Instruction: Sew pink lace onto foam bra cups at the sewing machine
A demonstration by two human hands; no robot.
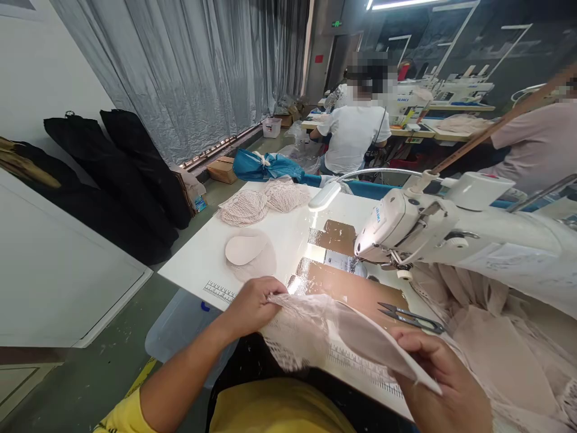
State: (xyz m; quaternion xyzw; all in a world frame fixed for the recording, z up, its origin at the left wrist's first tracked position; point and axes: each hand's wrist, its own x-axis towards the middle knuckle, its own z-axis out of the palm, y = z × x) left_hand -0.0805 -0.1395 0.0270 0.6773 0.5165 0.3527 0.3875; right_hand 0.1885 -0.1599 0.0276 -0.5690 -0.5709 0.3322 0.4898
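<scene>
My left hand [253,305] is closed, pinching the left edge of a pale lace piece [297,328] near the front of the white sewing table [202,258]. My right hand [439,376] is closed on a smooth beige fabric piece [374,343] that overlaps the lace and juts out to a point at the lower right. Both pieces are held just above the table's front edge, in front of the white sewing machine [451,234].
Thread snips [412,317] lie by the machine's base. A stack of beige oval pads [250,252] and two piles of lace pieces [264,201] sit on the table's left. Beige cloth is heaped at right [496,337]. A clear bin [180,328] stands below. Other people sew behind.
</scene>
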